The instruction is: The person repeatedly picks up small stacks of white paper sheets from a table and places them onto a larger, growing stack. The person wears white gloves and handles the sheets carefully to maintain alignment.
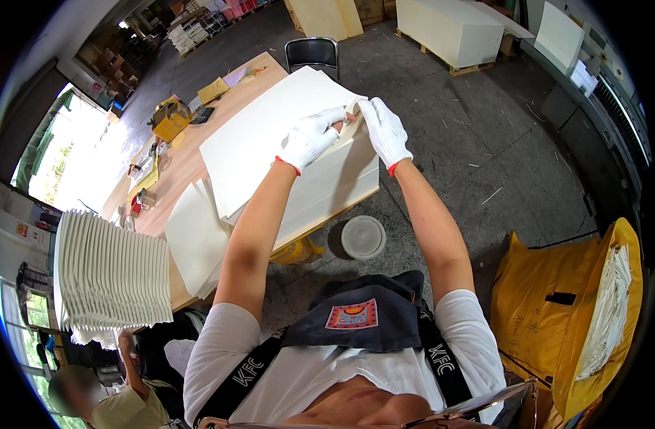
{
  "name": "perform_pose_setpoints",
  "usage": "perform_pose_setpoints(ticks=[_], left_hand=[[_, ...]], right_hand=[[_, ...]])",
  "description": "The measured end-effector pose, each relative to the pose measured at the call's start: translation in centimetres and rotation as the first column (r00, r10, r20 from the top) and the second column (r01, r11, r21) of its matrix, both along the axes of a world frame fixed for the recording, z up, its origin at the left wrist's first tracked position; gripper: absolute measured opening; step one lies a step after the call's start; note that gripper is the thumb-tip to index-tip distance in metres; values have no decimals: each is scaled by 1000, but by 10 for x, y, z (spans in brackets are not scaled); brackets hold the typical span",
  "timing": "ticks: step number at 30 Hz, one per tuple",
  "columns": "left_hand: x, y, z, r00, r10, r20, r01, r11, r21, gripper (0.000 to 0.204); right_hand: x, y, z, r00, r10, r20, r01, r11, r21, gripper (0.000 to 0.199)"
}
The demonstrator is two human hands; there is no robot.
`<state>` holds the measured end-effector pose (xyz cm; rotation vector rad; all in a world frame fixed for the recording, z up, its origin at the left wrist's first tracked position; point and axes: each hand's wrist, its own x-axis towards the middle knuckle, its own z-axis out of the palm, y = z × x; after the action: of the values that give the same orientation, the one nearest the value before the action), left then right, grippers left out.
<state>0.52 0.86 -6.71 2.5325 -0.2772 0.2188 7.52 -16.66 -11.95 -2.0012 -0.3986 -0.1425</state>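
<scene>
A tall stack of large white sheets (pixel 263 121) lies on the wooden table in front of me. Both my hands wear white knit gloves with red cuffs and work at its right-hand edge. My left hand (pixel 313 137) rests over that edge, fingers curled, bare fingertips showing, closed on the top sheets. Across from it my right hand (pixel 385 132) bends its fingers over the far right corner, gripping the sheets there. Between the hands the sheet edges curl up a little. How many sheets are held cannot be seen.
Left of the stack lie loose sheets (pixel 193 227) and a tall pile of folded white sheets (pixel 113 268). A yellow box (pixel 171 120) stands farther back on the table (pixel 188 154). Near me are a round grey lidded bucket (pixel 364 237), a large yellow bag (pixel 556 300) and, lower left, another person (pixel 127 407).
</scene>
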Motion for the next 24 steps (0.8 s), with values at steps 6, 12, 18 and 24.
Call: perform_pose_setpoints(ticks=[6,12,18,24], left_hand=[[-6,-4,3,997,71,-38,-70,997,24,34],[-3,-6,5,995,88,-39,-89,996,-26,33],[1,2,-4,1000,-17,17,16,1000,9,37],[-8,-1,-6,994,-21,110,13,997,79,42]], right_hand=[[-6,0,6,999,21,-36,-20,999,28,53],[-7,-3,10,997,20,-72,-18,999,30,55],[0,1,-4,1000,-27,8,26,999,33,55],[-7,-3,9,990,79,-117,-68,993,95,56]])
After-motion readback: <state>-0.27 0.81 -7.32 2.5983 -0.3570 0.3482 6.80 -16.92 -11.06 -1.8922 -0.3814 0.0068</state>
